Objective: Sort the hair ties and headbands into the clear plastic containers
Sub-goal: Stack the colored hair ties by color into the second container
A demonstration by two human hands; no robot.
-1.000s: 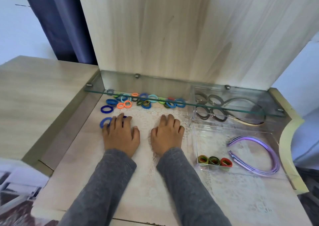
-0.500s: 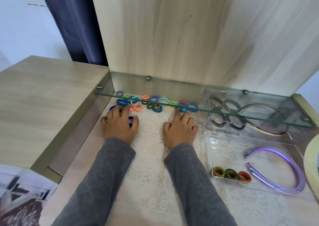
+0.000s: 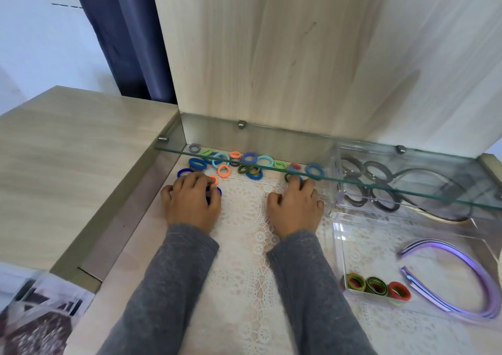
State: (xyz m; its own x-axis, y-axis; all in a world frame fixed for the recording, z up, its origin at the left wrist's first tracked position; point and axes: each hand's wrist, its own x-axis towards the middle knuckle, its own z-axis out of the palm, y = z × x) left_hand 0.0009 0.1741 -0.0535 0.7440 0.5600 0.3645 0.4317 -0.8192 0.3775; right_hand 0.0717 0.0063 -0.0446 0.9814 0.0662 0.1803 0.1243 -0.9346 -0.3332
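Observation:
Several coloured hair ties (image 3: 245,163) lie in a loose row under the glass shelf's front edge. My left hand (image 3: 191,201) sits at the row's left end, fingers curled over a dark blue hair tie (image 3: 216,191). My right hand (image 3: 296,205) lies palm down at the right end, its fingertips touching a green-black tie (image 3: 288,177). The near clear container (image 3: 339,246) holds three ties (image 3: 376,285) and a purple headband (image 3: 467,276). The far clear container (image 3: 334,170) holds grey ties (image 3: 377,186) and a dark headband (image 3: 445,189).
A glass shelf (image 3: 380,185) on metal pegs overhangs the ties and the far container. A lace mat (image 3: 244,273) covers the recessed surface. A raised wooden top (image 3: 68,151) borders the left; an upright wooden panel (image 3: 271,56) stands behind.
Both hands have slid forward from the middle of the mat to the row of ties. The left hand's fingers have curled over the dark blue tie. The view has shifted closer.

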